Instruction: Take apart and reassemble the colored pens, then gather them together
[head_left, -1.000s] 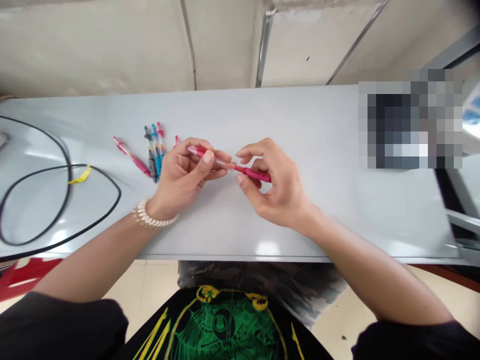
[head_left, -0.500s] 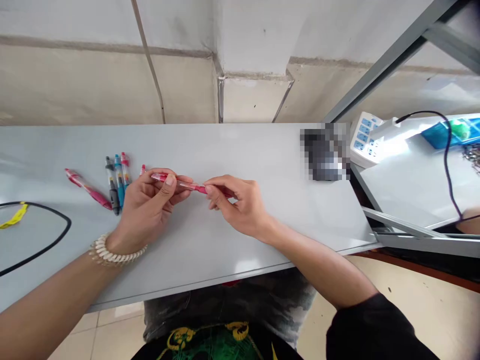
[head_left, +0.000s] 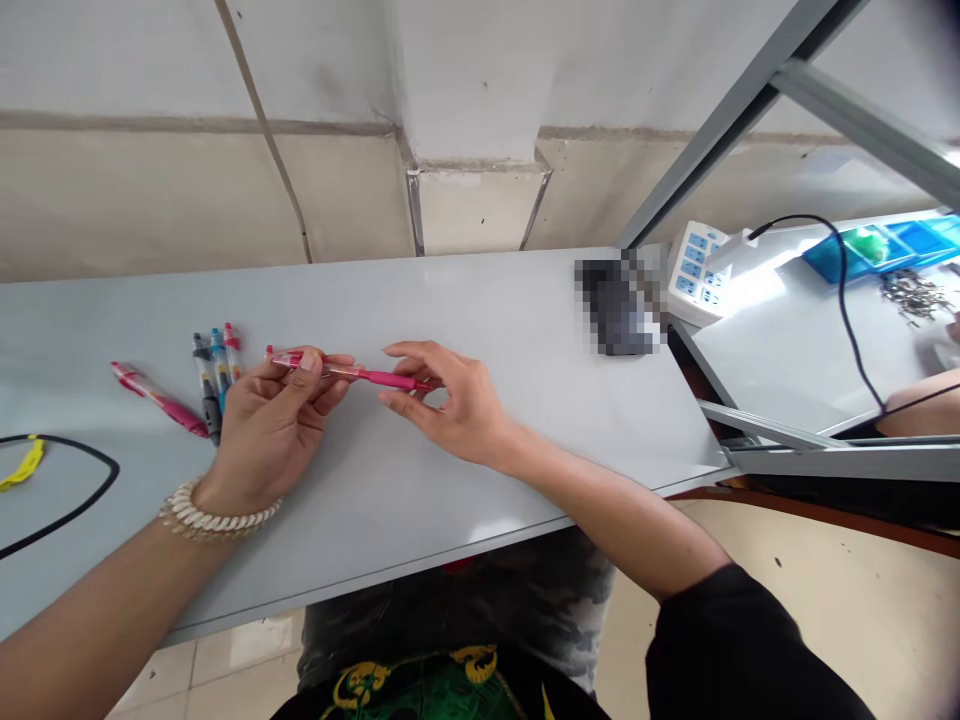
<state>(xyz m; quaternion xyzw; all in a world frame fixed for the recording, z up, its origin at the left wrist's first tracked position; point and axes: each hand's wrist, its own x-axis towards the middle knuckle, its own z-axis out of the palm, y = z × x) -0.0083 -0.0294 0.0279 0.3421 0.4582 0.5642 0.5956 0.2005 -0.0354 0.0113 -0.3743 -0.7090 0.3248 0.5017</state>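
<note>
My left hand (head_left: 274, 405) pinches a clear-barrelled ballpoint pen with a pink-red grip (head_left: 390, 380), holding it above the table with its front end to the right. Around that front end, my right hand (head_left: 457, 405) has thumb and forefinger spread apart; whether another finger touches the pen is unclear. To the left lies a red pen (head_left: 161, 400) at a slant. Beside it are a grey pen (head_left: 204, 370), a blue pen (head_left: 219, 360) and another red pen (head_left: 232, 348), partly covered by my left hand.
The pens lie on a long grey-white table (head_left: 450, 500) against the wall. A black cable (head_left: 105, 490) with a yellow tag loops at the left. At the right are a blurred dark object (head_left: 619, 310), a white power strip (head_left: 697, 275) and a metal frame (head_left: 697, 130). Another person's arm (head_left: 922, 405) shows beyond.
My right thumb and forefinger have parted from the pen's grip, showing more of it. My left hand still holds the pen. The whole view has shifted slightly.
</note>
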